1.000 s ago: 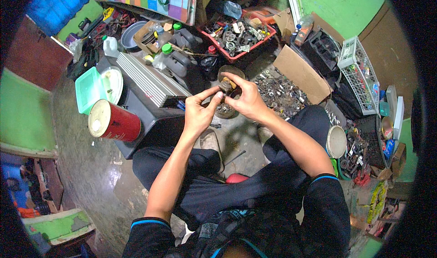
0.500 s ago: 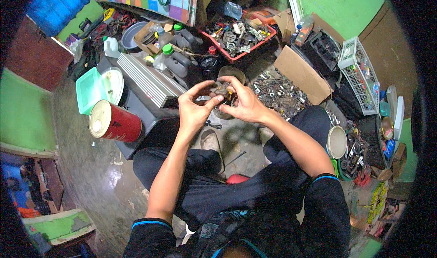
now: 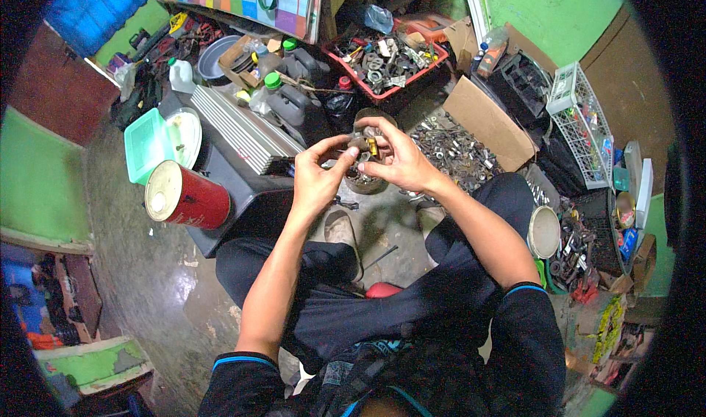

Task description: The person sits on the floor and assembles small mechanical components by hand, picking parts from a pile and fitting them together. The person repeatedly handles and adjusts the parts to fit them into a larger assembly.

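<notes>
Floor [image 3: 140,270]: stretching wide on the left, from the case [image 3: 254,204] out to a green wall [image 3: 40,189]; narrowing to a strip between two shoes [image 3: 340,234].
Crate [image 3: 588,141]: white, tilted, at far right; holding small coloured things behind its lattice.
Tray [image 3: 379,94]: piled with metal parts to its red rim, beyond both hands.
Heap [image 3: 463,152]: loose metal bits, bounded at its far edge by cardboard [image 3: 491,123].
Can [image 3: 198,205]: red, beside the left edge of the case; contents hidden under a pale top.
Left hand [image 3: 320,178]: nearly closed, thumb and forefinger pinched on the part.
Right hand [image 3: 401,159]: half open, thumb and forefinger arched around the part; cannot tell how firmly.
Tin [image 3: 366,187]: round, partly covered by fingers, with small metal pieces inside.
Part [image 3: 372,148]: between both hands' fingertips, above the tin; dark, with a yellow bit turned toward the right hand; long axis too covered to tell.
</notes>
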A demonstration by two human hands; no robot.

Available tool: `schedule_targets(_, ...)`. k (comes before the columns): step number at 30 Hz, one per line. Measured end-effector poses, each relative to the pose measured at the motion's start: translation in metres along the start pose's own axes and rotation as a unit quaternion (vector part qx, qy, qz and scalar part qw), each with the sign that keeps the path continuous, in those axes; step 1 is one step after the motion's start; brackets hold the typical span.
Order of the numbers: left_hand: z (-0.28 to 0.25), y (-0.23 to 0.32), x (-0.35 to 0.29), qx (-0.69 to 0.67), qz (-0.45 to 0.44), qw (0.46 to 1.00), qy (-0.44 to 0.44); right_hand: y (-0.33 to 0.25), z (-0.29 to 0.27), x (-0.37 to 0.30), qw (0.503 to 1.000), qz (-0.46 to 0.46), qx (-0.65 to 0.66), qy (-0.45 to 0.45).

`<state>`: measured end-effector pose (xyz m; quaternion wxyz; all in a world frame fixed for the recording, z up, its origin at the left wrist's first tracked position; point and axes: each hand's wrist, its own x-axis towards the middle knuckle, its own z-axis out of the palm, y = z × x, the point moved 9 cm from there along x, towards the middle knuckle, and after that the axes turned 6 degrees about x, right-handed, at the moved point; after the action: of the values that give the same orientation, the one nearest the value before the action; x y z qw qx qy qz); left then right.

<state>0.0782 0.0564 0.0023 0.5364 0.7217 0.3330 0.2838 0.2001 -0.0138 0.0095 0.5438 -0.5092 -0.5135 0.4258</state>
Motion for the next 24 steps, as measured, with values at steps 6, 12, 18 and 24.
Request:
schedule_targets(6,0.003,0.008,-0.003,-0.040,-0.023,0.999,-0.011,0.005,0.005,-0.002,0.997,0.042,0.033,-0.053)
schedule_targets(12,-0.004,0.003,-0.003,-0.027,-0.016,0.999,0.018,0.004,0.013,-0.003,0.995,0.024,0.075,-0.068)
schedule_targets(18,-0.014,-0.003,-0.009,-0.032,-0.064,0.992,0.108,0.015,0.006,0.000,0.997,0.025,-0.063,-0.030)
schedule_targets(24,-0.018,0.003,-0.014,0.004,-0.032,0.987,0.160,-0.010,0.020,-0.008,0.983,-0.062,-0.174,-0.018)
